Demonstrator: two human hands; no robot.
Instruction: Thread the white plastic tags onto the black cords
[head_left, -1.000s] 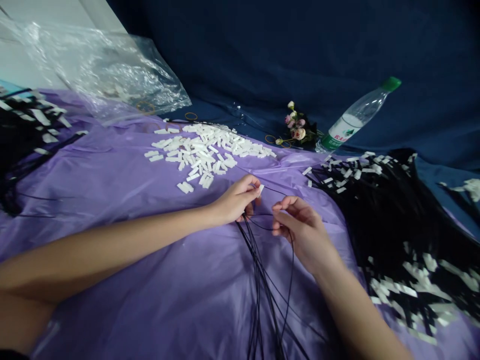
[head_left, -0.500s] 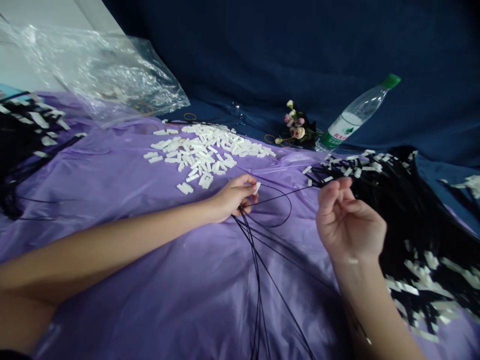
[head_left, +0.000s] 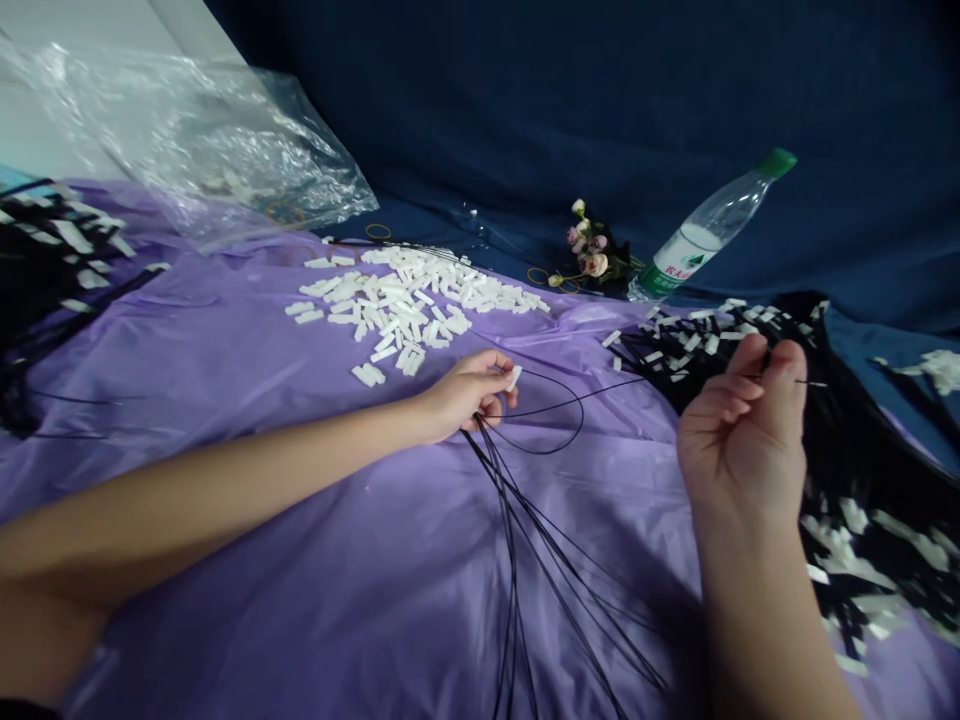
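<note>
My left hand [head_left: 466, 392] rests on the purple sheet [head_left: 300, 480], fingers pinched round a small white clip [head_left: 514, 377] and a bundle of thin black cords [head_left: 517, 530] that fans out toward me. My right hand [head_left: 746, 425] is raised to the right, thumb and fingers pinched on the end of one black cord [head_left: 577, 400]. That cord runs taut from the white clip across to my right hand, with a loop hanging below it.
A heap of loose white clips [head_left: 409, 300] lies behind my left hand. Piles of black cords with white clips [head_left: 825, 440] sit at right and at far left [head_left: 45, 270]. A clear plastic bag [head_left: 195, 150], small artificial flowers [head_left: 589, 252] and a lying water bottle [head_left: 705, 230] are farther back.
My right hand has drawn away from my left hand to the right and upward, pulling one black cord out through the white clip. My left hand stayed put.
</note>
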